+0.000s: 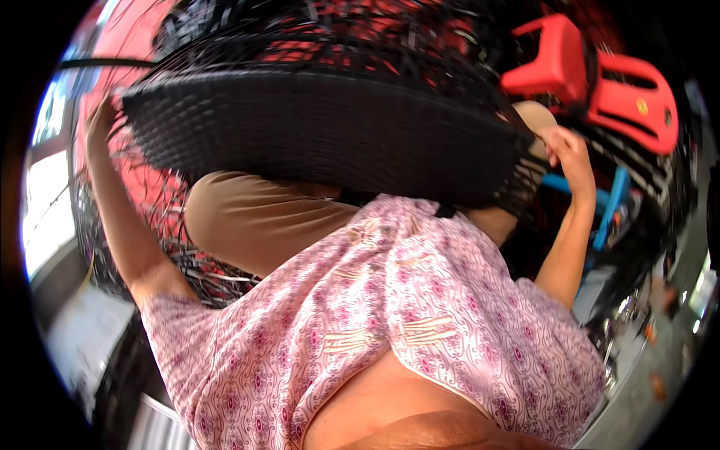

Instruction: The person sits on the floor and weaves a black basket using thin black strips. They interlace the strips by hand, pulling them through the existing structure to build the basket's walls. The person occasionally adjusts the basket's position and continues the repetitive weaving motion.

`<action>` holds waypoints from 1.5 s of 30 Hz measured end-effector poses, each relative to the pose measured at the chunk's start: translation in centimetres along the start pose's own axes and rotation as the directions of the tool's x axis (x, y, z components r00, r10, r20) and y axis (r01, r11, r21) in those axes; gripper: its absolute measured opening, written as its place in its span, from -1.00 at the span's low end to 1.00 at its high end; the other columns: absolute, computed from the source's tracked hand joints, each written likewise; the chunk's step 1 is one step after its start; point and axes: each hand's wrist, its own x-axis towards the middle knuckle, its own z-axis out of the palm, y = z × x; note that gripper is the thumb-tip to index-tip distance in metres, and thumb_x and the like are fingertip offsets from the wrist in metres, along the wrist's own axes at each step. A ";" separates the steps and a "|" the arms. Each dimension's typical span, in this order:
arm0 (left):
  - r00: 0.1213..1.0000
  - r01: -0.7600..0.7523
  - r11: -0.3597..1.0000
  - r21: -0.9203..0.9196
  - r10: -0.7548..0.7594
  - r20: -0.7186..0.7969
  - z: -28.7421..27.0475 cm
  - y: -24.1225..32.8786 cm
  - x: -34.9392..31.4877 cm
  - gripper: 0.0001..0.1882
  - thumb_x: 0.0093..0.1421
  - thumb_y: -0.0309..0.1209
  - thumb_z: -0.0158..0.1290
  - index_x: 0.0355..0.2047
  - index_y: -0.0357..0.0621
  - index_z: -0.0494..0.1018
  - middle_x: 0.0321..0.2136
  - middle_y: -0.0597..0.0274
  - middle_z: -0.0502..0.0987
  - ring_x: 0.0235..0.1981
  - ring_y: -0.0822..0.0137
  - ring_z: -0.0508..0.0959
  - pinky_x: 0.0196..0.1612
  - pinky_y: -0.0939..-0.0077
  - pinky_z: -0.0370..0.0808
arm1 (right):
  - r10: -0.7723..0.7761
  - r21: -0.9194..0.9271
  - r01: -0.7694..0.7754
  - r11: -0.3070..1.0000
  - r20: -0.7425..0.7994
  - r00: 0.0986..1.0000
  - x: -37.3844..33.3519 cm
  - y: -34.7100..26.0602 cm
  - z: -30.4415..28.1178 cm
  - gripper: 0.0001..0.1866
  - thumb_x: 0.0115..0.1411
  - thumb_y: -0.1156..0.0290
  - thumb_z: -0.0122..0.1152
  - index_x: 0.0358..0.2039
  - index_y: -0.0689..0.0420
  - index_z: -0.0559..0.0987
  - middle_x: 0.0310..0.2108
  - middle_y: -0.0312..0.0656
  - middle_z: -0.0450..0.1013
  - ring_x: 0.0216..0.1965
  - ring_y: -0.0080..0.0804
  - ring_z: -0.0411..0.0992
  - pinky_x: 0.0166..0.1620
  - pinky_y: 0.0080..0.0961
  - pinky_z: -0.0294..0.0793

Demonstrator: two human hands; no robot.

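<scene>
Right grip (568,154): fingers together, contents unclear; left grip (100,124): cannot tell. We should tension the black woven panel (322,131) evenly.

At our left, strong white light pours through a bright opening (49,199), a window or a doorway, we cannot tell which, with a pale flat surface (86,334) below it and a ridged light panel (159,427) near the bottom edge. Beneath us spreads a red ground cover (124,41), while grey floor (637,394) shows at the lower right, where small scattered items blur toward the rim. To our upper right we have red plastic seating (561,64) with a slotted part, and near it a blue frame (616,202).
</scene>
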 end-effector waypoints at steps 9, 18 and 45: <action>0.645 -0.759 0.581 0.293 0.613 0.456 38.2 14.7 -19.6 -0.69 0.32 -0.17 0.12 -0.03 -0.03 0.62 -0.20 0.25 0.68 -0.23 0.42 0.63 -0.09 0.53 0.50 | 0.008 -0.084 -0.018 0.996 -0.117 0.993 -4.6 -1.5 -5.1 -0.77 0.18 0.38 0.31 -0.16 0.15 0.69 -0.39 -0.46 0.54 -0.41 -0.73 0.34 -0.32 -0.72 0.33; 0.194 -0.976 0.166 0.142 0.360 0.912 64.0 12.7 -41.6 -0.19 0.08 0.26 0.17 0.12 -0.14 0.45 0.01 0.00 0.49 0.11 -0.01 0.45 0.20 0.08 0.37 | 0.015 0.002 -0.014 1.000 -0.156 0.988 -7.9 2.0 -3.0 -0.75 0.18 0.39 0.34 -0.14 0.20 0.67 -0.44 -0.40 0.52 -0.41 -0.69 0.38 -0.28 -0.69 0.38; 0.485 -0.874 0.393 0.286 0.674 0.557 45.2 25.4 -35.6 -0.69 0.28 -0.34 0.07 -0.14 -0.31 0.66 -0.57 0.42 0.29 -0.47 0.54 0.29 -0.38 0.57 0.18 | -0.633 -0.413 0.538 0.735 -0.702 0.326 21.2 0.1 11.5 -0.77 0.31 0.42 0.04 -0.14 -0.04 0.64 -0.13 -0.26 0.56 -0.04 -0.22 0.50 0.03 -0.33 0.53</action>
